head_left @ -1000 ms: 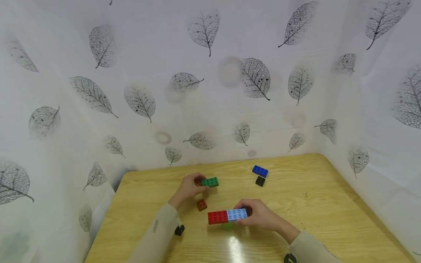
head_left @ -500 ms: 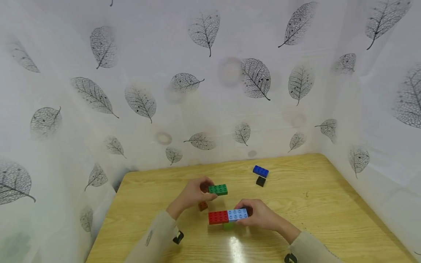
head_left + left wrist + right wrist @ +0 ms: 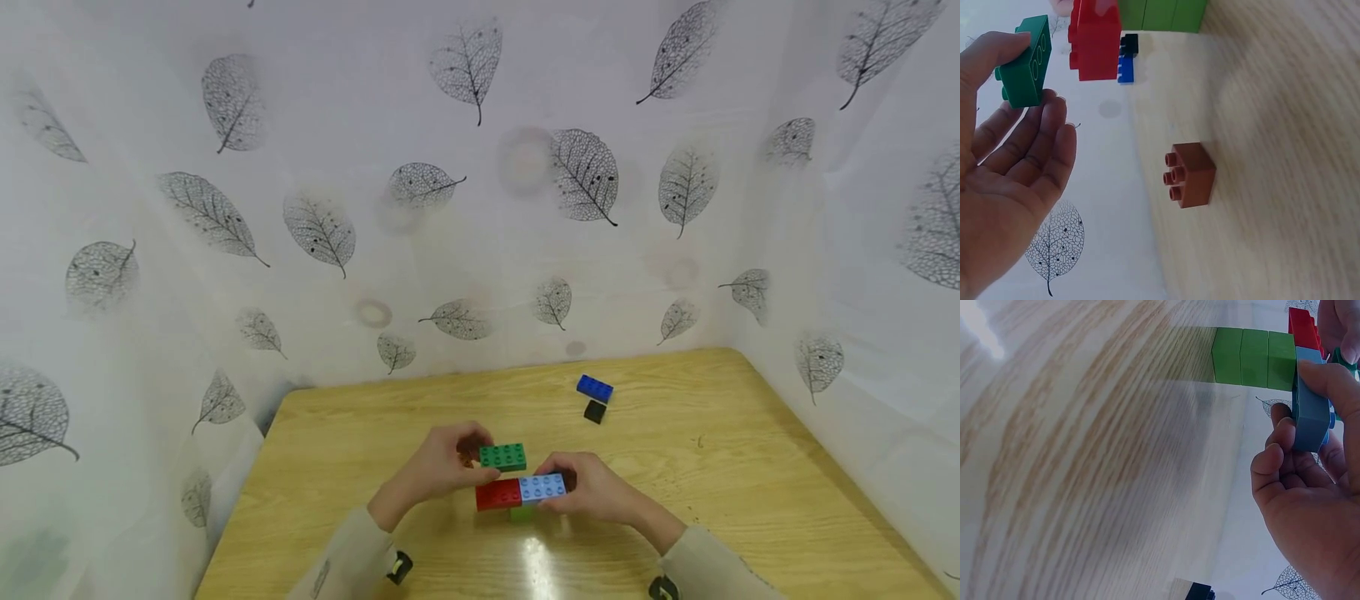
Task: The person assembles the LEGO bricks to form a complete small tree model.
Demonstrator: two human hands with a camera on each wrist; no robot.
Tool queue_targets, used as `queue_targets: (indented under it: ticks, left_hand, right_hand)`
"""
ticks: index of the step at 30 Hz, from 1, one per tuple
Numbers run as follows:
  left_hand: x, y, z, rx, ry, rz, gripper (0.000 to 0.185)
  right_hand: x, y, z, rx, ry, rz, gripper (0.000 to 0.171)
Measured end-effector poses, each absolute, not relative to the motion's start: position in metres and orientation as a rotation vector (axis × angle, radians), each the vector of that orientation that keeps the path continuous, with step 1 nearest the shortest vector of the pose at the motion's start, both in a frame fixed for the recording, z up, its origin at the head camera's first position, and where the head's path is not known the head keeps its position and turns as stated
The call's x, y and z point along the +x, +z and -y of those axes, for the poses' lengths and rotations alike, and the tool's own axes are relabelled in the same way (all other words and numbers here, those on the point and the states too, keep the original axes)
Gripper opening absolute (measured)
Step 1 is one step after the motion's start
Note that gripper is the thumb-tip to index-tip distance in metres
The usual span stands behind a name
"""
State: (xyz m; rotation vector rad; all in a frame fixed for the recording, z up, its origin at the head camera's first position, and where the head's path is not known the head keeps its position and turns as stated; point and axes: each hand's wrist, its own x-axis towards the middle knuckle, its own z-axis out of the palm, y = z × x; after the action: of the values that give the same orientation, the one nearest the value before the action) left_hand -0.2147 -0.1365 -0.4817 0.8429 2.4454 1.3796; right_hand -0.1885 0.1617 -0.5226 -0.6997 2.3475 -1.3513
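Observation:
My left hand (image 3: 438, 468) pinches a dark green building brick (image 3: 503, 457) between thumb and fingers. That brick hovers just beyond and above a red brick (image 3: 498, 495). Beside the red one sits a light blue brick (image 3: 542, 487), end to end with it. Both rest on top of a light green stack (image 3: 1254, 357) of several levels, which stands upright on the table. The right hand (image 3: 600, 493) grips the light blue brick by its outer end. A small brown brick (image 3: 1194, 175) lies on the table below the left hand, mostly hidden in the head view.
Toward the back of the wooden table (image 3: 675, 450) lie a dark blue brick (image 3: 595, 388) and a small black brick (image 3: 595, 412), close together. A white leaf-patterned curtain (image 3: 480, 208) surrounds the table at the back and both sides.
My left hand has carried the dark green brick nearer and to the right, from the table's middle to the red brick's far edge. The right hand keeps its grip and place.

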Motion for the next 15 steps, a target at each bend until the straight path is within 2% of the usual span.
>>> queue_targets:
  ticks: [15]
  left_hand:
    - [-0.198, -0.498, 0.131, 0.945, 1.353, -2.422, 0.027]
  right_hand:
    - [-0.188, -0.523, -0.162, -0.726, -1.37, -2.343, 0.029]
